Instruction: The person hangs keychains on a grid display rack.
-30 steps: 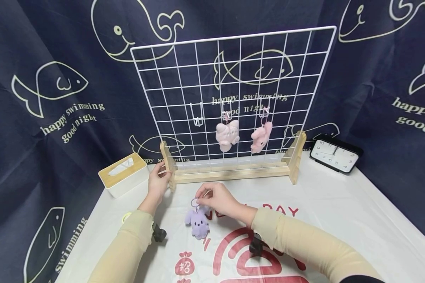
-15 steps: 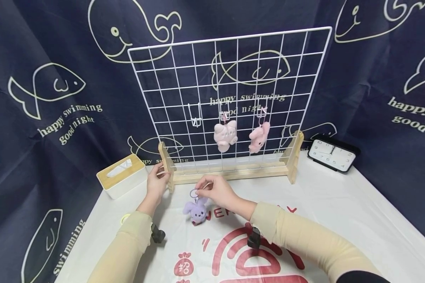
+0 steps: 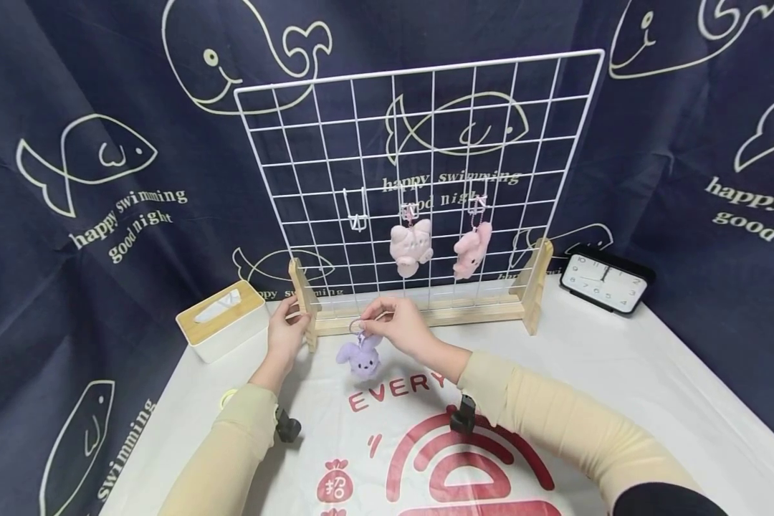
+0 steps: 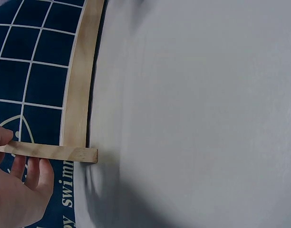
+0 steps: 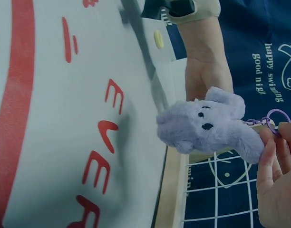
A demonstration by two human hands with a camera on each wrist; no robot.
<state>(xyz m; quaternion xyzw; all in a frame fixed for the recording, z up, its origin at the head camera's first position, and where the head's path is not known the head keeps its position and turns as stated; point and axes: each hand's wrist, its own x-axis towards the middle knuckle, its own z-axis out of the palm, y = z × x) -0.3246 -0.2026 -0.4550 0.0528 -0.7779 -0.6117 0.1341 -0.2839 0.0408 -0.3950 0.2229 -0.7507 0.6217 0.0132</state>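
Note:
My right hand (image 3: 400,328) pinches the purple key ring (image 5: 279,113) of a lilac plush rabbit keychain (image 3: 362,360). The plush dangles below the fingertips, with its dark eyes and nose showing in the right wrist view. At the left end of a white wire grid rack (image 3: 419,71), my left hand (image 3: 287,333) grips the upright wooden side piece (image 4: 45,151), thumb on one side and fingers on the other. A bare white hook (image 3: 358,223) hangs on the grid above the rabbit. Two pink plush keychains hang from hooks farther right, a pale one (image 3: 412,249) and a deeper pink one (image 3: 473,251).
Left of the rack stands a white tissue box (image 3: 222,337) with a wooden lid. A black-framed clock (image 3: 603,282) is at the right. A yellow ring (image 3: 228,396) lies by the left sleeve. Dark blue printed cloth (image 3: 129,72) hangs behind the white-covered table.
My right hand has moved up and toward the rack, taking the lilac rabbit keychain with it. The left hand keeps its grip on the side piece.

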